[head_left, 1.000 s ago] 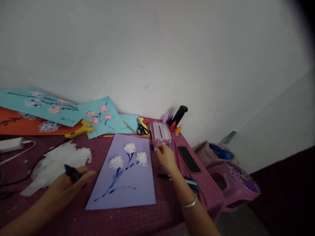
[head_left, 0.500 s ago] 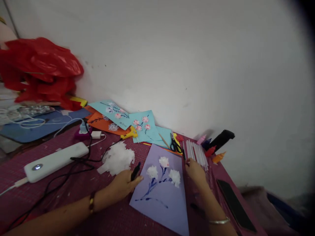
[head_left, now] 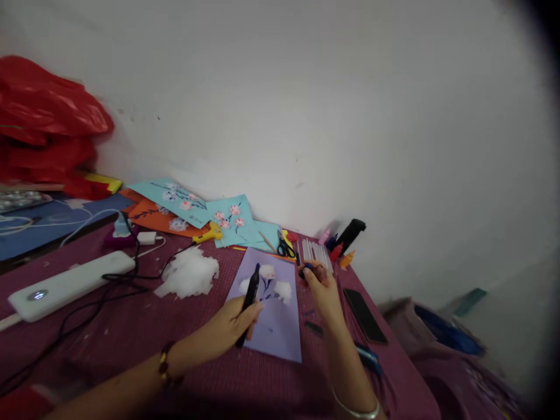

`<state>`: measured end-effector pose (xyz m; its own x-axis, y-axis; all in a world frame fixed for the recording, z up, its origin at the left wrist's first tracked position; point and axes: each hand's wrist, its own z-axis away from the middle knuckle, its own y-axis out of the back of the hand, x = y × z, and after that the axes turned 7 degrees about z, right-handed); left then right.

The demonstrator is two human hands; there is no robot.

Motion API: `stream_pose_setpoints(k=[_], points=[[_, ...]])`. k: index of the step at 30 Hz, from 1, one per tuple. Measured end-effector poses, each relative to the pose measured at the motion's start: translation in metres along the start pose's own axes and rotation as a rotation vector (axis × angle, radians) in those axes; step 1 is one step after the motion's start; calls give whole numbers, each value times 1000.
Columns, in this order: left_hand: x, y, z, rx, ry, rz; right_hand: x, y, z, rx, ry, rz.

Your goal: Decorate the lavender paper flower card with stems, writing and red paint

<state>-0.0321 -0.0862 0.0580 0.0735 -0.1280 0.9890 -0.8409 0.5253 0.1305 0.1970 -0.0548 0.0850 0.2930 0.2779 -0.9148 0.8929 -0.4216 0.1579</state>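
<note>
In the head view, my left hand (head_left: 240, 319) is closed around a black marker (head_left: 251, 291), which stands nearly upright with its dark blue end on top. The marker is in front of a purple sheet (head_left: 280, 332) and partly covers it. White fluffy paper flowers (head_left: 282, 290) and dark blue painted stems are on the sheet. My right hand (head_left: 321, 283) is beyond the sheet's right edge, fingers pinched on a small dark blue cap-like piece (head_left: 308, 266). Near it are white glue sticks (head_left: 315, 249) and black scissors (head_left: 286, 245).
White paper scraps (head_left: 190, 271) lie left of the sheet, near a yellow glue gun (head_left: 209, 233). A white power strip (head_left: 72, 284) and black cables are farther left. Flower cards (head_left: 231, 220) lean by the wall. A black phone (head_left: 364, 315) lies on the right.
My left hand has raised the marker and tilted it more upright. My right hand now shows the small dark piece in its fingers. The view has shifted, so the table things appear farther left.
</note>
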Motion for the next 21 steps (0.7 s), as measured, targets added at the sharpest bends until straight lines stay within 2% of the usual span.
stream_pose_setpoints(k=[3,7,10,13,17,19,21], points=[[1,5,17,64,-59,-48,11,12,39,67,-52,-72],[23,33,41,363,-123,-56,39,32,82,215,-140,-134],[46,43,54,540,-246,121,56,40,99,307,-169,-157],[55,33,58,562,-302,275,69,40,104,342,-199,-154],[55,12,55,544,-340,370,82,36,103,308,-275,-113],[58,9,53,551,-356,415,88,34,103,284,-308,-95],[64,15,51,576,-365,432,92,33,104,269,-336,-85]])
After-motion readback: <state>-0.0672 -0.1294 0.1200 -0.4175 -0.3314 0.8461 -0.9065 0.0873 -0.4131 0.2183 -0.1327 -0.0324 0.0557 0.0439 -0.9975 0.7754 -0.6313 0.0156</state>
